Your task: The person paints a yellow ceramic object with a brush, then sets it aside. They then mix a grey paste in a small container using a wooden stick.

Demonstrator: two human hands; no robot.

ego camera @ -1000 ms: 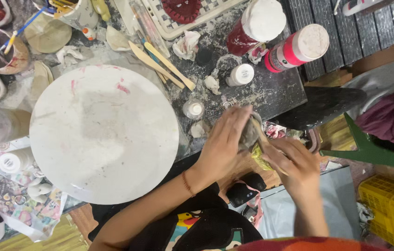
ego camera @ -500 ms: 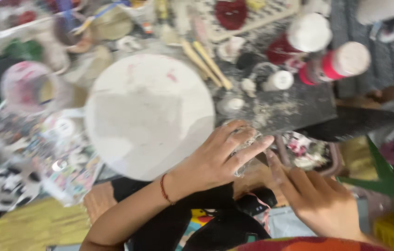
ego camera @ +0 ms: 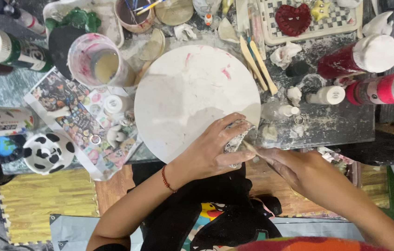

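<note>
Since a second ago, both hands have been carried to the near edge of the round white board (ego camera: 192,97). A small whitish speckled lump (ego camera: 236,137) is clasped by the left hand (ego camera: 206,155), while a thin wooden stick (ego camera: 252,148) (barely visible) is pinched by the right hand (ego camera: 299,169) just beside it.

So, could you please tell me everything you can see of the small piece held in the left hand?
The small piece is a pale, whitish lump flecked with grey, looking like plaster or clay, its exact shape mostly hidden. The left hand wraps its fingers over it at the near edge of the round white board. A thin wooden stick, held by the right hand, meets its lower right side.
</note>
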